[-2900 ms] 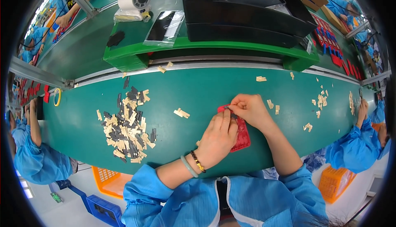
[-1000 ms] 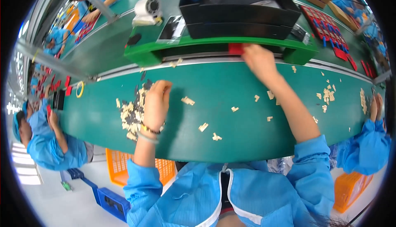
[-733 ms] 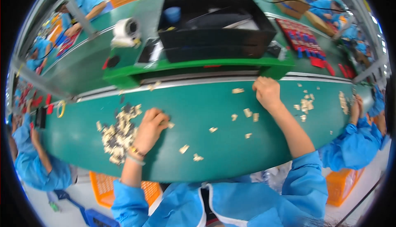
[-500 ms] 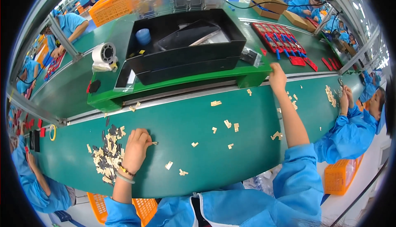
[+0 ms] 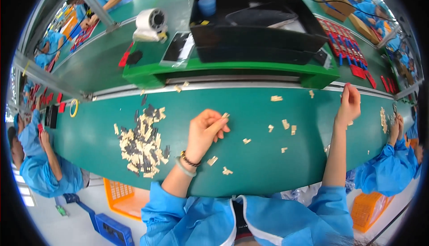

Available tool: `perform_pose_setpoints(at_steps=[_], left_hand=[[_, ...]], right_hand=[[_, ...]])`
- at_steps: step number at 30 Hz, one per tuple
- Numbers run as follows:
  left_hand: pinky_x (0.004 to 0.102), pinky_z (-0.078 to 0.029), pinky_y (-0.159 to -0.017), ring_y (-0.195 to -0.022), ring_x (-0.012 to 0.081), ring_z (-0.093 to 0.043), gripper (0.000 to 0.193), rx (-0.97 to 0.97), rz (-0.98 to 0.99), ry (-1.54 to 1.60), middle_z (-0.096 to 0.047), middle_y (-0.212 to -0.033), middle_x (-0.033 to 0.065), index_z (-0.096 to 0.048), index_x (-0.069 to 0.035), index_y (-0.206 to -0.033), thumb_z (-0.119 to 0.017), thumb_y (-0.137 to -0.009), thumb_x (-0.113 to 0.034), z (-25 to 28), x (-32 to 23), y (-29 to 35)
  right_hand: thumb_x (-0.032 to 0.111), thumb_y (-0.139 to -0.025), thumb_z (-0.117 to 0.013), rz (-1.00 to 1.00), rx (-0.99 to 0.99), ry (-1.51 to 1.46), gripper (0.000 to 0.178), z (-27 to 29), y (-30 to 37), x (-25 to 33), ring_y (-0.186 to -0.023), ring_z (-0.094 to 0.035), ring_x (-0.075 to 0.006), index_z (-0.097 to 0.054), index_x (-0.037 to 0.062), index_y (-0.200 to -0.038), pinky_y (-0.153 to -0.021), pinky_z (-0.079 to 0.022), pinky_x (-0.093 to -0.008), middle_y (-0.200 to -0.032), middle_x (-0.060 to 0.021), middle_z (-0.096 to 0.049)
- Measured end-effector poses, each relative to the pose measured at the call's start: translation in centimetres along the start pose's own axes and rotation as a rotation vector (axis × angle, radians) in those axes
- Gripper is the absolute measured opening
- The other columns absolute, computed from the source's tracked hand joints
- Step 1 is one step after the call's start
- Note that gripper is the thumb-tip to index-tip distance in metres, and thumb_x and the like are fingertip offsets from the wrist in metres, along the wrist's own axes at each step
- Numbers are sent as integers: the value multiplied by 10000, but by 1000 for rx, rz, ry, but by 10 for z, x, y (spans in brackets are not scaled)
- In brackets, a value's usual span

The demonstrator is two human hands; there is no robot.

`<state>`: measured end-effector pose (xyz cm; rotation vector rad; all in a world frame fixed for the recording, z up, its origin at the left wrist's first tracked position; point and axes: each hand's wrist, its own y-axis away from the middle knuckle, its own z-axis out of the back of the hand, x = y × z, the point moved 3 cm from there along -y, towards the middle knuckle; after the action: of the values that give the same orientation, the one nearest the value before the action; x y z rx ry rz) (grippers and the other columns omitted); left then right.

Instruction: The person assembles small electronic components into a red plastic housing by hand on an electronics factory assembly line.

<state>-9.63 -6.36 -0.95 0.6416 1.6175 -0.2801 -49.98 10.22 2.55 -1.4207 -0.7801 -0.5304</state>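
My left hand (image 5: 206, 132), a bracelet and bangle on its wrist, is raised over the middle of the green work surface (image 5: 250, 174). Thumb and forefinger pinch a small pale piece (image 5: 225, 115). To the left of that hand lies a loose pile of small cream and black pieces (image 5: 143, 145). My right hand (image 5: 350, 105) is at the far right, just beyond the corner of a green stand (image 5: 152, 74). Its fingers are drawn together, with a tiny red bit at the tips; whether they grip it I cannot make out. Several cream pieces (image 5: 286, 124) lie scattered between my hands.
On the green stand sits a black bin (image 5: 259, 45); a white tape roll (image 5: 150, 22) is beside it. A red tray (image 5: 344, 40) with blue-handled parts lies at the back right. Co-workers in blue sit left (image 5: 53, 170) and right (image 5: 384, 170). Orange baskets (image 5: 127, 197) stand below.
The view has shifted left. My left hand has moved right, away from the pile, carrying the small piece. My right hand has moved away from the stand's corner, to its right.
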Motion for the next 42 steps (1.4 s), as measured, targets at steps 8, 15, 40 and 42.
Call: perform_pose_setpoints(at_steps=[8, 15, 40, 42], left_hand=[[180, -455, -507, -638, 89, -597, 103, 168, -81, 130, -673, -834, 93, -569, 14, -1028, -577, -944, -44, -6, 7, 1], [187, -461, -506, -661, 83, -607, 116, 220, -59, -32, -687, -856, 103, -609, 27, -1022, -591, -941, -54, -12, 5, 16], [392, -493, -840, -948, 267, -643, 189, 326, -1119, -594, -693, -930, 60, -647, -61, -786, -794, -667, -55, -34, -25, 47], [374, -497, -813, -919, 250, -645, 203, 294, -1074, -680, -683, -897, 65, -646, -64, -796, -795, -660, -37, -35, -24, 39]], right_hand=[[11, -715, -715, 402, 1373, -161, 266, -52, 208, 143, -780, -627, -181, -663, 61, -971, -657, -533, -320, -1002, -73, -606], [-20, -793, -700, -269, 978, -317, 262, -108, 184, 163, -737, -632, -123, -626, 20, -1041, -635, -529, -243, -1006, -80, -611], [-9, -813, -609, 51, 1013, 302, 116, -89, 116, 87, -692, -654, -245, -653, 1, -919, -643, -535, -327, -824, -113, -654], [-14, -812, -618, 292, 943, 546, 109, -84, 110, 86, -749, -637, -307, -646, 14, -914, -685, -523, -379, -863, -126, -636]])
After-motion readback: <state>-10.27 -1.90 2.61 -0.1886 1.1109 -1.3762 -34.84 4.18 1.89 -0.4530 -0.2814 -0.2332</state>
